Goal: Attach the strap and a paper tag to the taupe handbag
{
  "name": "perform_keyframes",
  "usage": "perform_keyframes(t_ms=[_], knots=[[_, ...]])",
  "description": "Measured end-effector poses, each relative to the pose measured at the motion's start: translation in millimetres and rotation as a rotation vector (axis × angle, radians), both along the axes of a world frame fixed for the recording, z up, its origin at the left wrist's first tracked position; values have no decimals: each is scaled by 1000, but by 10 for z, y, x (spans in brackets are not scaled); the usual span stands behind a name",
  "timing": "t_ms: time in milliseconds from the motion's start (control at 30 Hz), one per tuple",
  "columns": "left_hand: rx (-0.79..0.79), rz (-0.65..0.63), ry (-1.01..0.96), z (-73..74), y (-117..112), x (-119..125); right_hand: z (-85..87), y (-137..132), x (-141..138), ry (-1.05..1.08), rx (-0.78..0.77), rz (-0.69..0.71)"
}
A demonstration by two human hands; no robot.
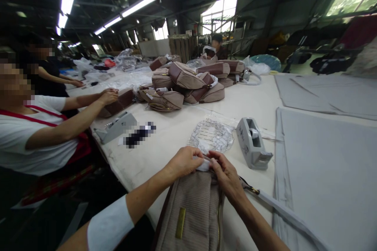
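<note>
A beige ribbed bag with a gold plate on its front rests at the near table edge in front of me. My left hand grips the bag's top edge, fingers curled over a bit of white paper or tape. Pinched on the same white piece, my right hand meets the left at the bag's top. The bag's strap, wrapped in grey, trails off to the right. Just beyond my hands lie a clear packet of printed papers and a grey tape dispenser.
A heap of beige and brown bags sits mid-table. Grey fabric sheets cover the right side. On the left a person in a white shirt reaches to a brown bag beside another tape dispenser. More people work farther back.
</note>
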State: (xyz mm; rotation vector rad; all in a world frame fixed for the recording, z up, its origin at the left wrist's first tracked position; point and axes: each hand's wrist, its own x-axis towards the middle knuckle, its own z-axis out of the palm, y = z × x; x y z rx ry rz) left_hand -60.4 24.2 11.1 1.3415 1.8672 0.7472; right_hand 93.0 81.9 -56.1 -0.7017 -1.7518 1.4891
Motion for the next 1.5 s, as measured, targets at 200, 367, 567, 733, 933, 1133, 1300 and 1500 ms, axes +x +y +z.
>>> perform_keyframes(t_ms=[200,367,567,733,933,1133,1300,1500], knots=[[-64,-12,7,66,53,42,122,153,-33,46,-198,227],[-201,41,-52,101,38,2,142,203,-66,74,-282,268],[-180,34,-113,71,81,5,180,240,-18,88,-326,318],[-53,-30,-19,127,69,74,193,363,62,-22,-376,495],[12,-74,120,275,68,-116,159,373,-182,-17,-365,436],[-154,26,-31,175,66,-325,62,286,-384,10,-268,387],[-99,102,-160,33,-10,-300,98,295,-318,-8,-244,391],[29,110,-127,46,-50,-159,272,333,-286,-28,-246,462]])
